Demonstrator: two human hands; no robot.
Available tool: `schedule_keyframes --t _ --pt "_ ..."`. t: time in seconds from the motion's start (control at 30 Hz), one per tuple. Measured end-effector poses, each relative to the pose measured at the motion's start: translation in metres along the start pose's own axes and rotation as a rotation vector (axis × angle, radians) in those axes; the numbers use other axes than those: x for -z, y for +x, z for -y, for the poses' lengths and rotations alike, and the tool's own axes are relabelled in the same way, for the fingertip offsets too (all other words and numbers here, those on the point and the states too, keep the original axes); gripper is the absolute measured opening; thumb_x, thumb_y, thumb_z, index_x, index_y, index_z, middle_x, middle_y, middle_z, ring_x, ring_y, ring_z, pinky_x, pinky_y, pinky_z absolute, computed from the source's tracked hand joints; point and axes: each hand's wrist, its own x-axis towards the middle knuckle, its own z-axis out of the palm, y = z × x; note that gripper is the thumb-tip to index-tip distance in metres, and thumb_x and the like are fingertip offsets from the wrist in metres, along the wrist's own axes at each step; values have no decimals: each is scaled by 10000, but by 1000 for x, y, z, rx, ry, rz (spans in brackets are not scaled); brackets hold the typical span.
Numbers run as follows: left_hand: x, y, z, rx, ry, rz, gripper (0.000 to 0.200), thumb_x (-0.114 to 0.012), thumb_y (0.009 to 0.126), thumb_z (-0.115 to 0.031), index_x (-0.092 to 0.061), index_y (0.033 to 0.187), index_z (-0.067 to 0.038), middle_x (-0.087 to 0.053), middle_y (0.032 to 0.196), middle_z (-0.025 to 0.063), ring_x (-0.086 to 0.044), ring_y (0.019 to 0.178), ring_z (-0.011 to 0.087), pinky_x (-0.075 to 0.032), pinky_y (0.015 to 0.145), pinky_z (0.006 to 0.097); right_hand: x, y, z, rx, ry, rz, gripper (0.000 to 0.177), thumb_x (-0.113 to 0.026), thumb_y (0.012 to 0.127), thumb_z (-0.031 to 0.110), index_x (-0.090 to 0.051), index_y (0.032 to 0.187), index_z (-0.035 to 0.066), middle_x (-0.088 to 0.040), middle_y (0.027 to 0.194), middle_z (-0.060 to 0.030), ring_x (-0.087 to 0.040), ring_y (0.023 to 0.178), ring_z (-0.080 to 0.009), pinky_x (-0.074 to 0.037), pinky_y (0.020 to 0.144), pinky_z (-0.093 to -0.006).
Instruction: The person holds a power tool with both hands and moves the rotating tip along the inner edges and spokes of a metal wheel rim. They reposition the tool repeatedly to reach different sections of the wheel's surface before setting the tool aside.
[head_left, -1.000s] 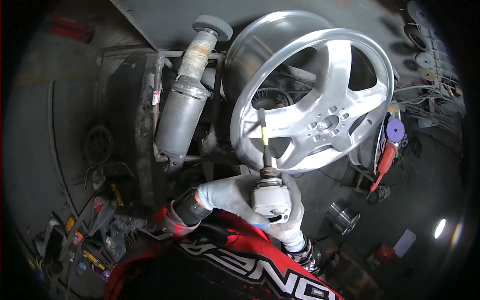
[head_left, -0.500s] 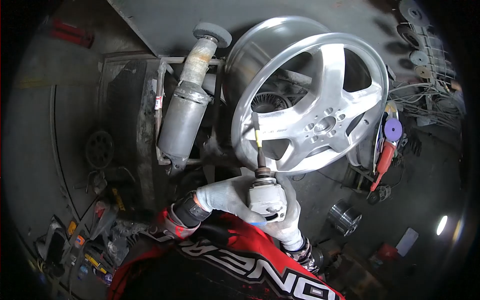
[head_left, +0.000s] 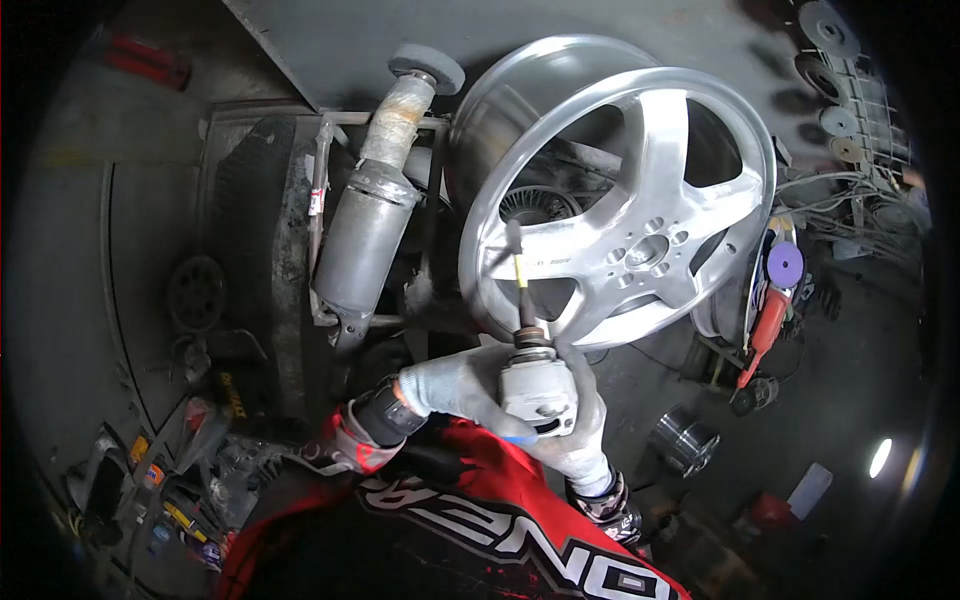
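While the gloved left grip point(head_left: 452, 388) and right grip point(head_left: 588, 440) both clasp the white power tool point(head_left: 538, 392), its slender shaft point(head_left: 527, 310) points up toward the alloy wheel point(head_left: 648, 250); the tip point(head_left: 514, 235) overlaps the left spoke point(head_left: 565, 243), contact unclear. Left of the wheel: grey cylindrical machine point(head_left: 366, 238). Right: red tool point(head_left: 767, 322) with purple disc point(head_left: 785, 265).

Left of and beyond the grip stands a motor point(head_left: 368, 235) topped by a grey wheel point(head_left: 432, 68), with a dark rim point(head_left: 196, 294) farther left. Right of the grip are a shiny cylinder point(head_left: 683, 440), a red grinder point(head_left: 768, 325) and, beyond it, cables point(head_left: 845, 198).
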Motion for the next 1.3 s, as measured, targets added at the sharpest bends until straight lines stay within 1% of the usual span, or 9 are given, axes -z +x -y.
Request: schedule_keyframes --t 0.3,0.4,0.43,0.8,0.83,0.9,1.1,1.13,1.3 --pt "-5 37 -3 -72 50 31 488 -841 769 -207 -636 1176 -31 -684 1092 33 -613 999 117 -501 939 308 23 0 -6 7 -140 -63 1032 -922 678 280 -343 1478 -22 -674 1162 -197 -693 1031 -279 -561 901 -396" --pt "-3 22 -5 -41 164 -7 527 -855 726 -178 -625 1179 -37 -687 1105 40 -639 1004 138 -530 932 323 15 2 -6 -31 -21 4 1030 -924 680 297 -354 1474 -28 -667 1194 -205 -690 1059 -285 -560 909 -400" --pt "-2 14 -2 -33 43 -4 533 -854 722 -182 -629 1182 -37 -687 1107 45 -641 1004 142 -528 930 322 11 2 1 -39 20 -3 965 -931 682 298 -431 1426 -62 -629 1240 -265 -692 1084 -359 -563 917 -432" --pt "4 15 -1 -21 75 45 524 -857 736 -202 -635 1183 -41 -689 1079 32 -629 970 119 -522 908 306 2 3 8 62 -102 -64 972 -900 711 242 -348 1458 -45 -679 1139 -218 -716 986 -302 -581 855 -404" --pt "7 8 -3 -47 104 56 513 -853 751 -256 -647 1168 -42 -698 1070 37 -625 961 119 -517 904 308 -5 1 7 54 -31 -88 912 -906 729 279 -416 1416 -68 -637 1192 -273 -703 1033 -377 -584 863 -421" --pt "9 -7 0 -49 65 21 511 -855 747 -268 -650 1154 -39 -696 1065 28 -629 962 118 -517 897 304 -15 0 12 26 1 -54 881 -896 740 263 -426 1406 -70 -635 1191 -274 -697 1037 -395 -579 873 -430" --pt "8 -29 -19 33 62 -9 489 -873 724 -195 -666 1144 -55 -697 1065 13 -634 969 114 -522 903 307 -35 -3 22 11 23 -115 842 -897 713 251 -484 1384 -46 -635 1206 -263 -685 1067 -392 -560 894 -442" --pt "11 -28 -18 82 59 8 617 -889 670 -94 -623 1223 -32 -687 1142 47 -630 1052 135 -515 959 320 -36 -3 21 29 13 -126 856 -901 709 251 -475 1390 -46 -634 1207 -265 -683 1071 -394 -558 897 -443" --pt "12 -12 -13 120 37 21 643 -893 670 -88 -609 1245 -37 -680 1169 45 -631 1066 139 -515 975 323 -30 -7 16 -31 40 -147 902 -910 696 248 -445 1412 -45 -630 1216 -267 -680 1077 -399 -557 905 -444"
